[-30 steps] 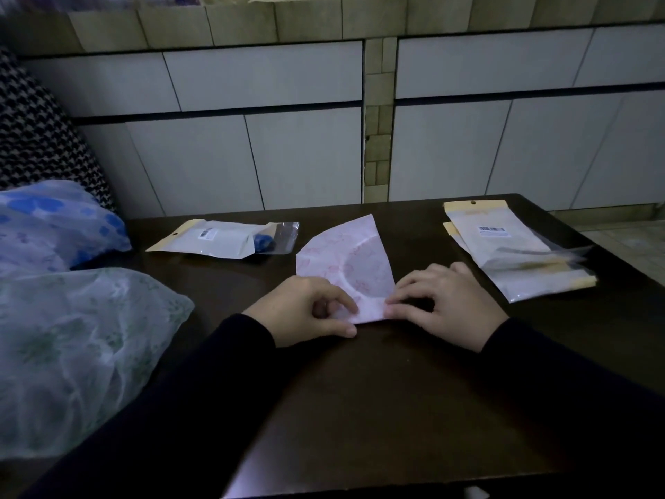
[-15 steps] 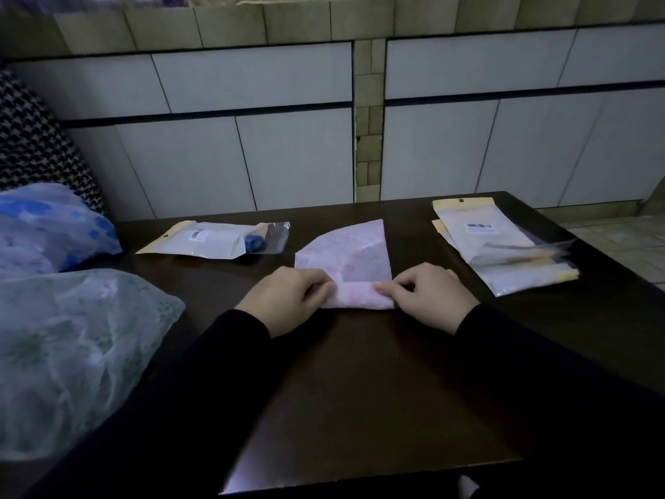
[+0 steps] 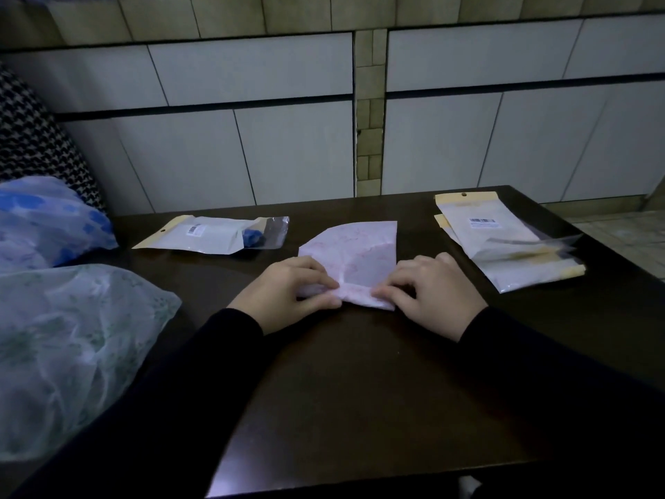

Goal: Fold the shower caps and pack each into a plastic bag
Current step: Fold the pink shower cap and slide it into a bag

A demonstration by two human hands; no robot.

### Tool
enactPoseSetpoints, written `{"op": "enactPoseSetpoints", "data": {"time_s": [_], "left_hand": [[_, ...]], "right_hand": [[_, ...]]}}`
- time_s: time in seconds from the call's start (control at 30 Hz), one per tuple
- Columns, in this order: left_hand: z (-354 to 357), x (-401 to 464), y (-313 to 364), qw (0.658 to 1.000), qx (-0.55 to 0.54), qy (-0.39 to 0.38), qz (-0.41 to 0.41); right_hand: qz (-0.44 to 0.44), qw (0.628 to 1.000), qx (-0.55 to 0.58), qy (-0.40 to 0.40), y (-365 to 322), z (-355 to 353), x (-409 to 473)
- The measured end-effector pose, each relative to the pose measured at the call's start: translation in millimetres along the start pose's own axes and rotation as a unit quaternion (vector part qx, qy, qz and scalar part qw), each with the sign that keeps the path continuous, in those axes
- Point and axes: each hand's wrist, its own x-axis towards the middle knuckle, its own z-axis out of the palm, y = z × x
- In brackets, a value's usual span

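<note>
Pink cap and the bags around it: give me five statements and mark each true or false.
1. Both hands grip the near edge of the pink cap. True: the left hand and the right hand pinch it there.
2. The pink cap is already inside a bag. False: it lies bare on the table.
3. A bag with something blue inside lies left of the pink cap. True.
4. The stack of bags lies under the left hand. False: it lies right of the right hand, untouched.
5. The green cap is folded flat. False: it lies loose and crumpled at the left.
</note>
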Motion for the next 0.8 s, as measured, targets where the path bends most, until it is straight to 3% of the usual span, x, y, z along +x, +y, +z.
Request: {"op": "enactPoseSetpoints", "data": {"time_s": [0.27, 0.4, 0.6, 0.8], "left_hand": [[-11.5, 3.5, -0.2, 0.996, 0.063, -0.056, -0.006], [-13.2, 4.7, 7.2, 0.995, 0.001, -0.060, -0.081], [-13.7, 7.6, 6.8, 0.986, -0.052, -0.049, -0.150], [-7.5, 10.2, 9.5, 0.987, -0.006, -0.018, -0.161]], "right_hand": [[0.022, 1.000, -0.002, -0.018, -0.4, -3.8, -4.6], [0.045, 0.999, 0.010, -0.023, -1.9, -0.1, 0.0], [0.143, 0.980, 0.126, -0.056, 0.9, 5.8, 10.8], [0.140, 0.989, 0.038, -0.009, -3.0, 11.7, 12.2]]}}
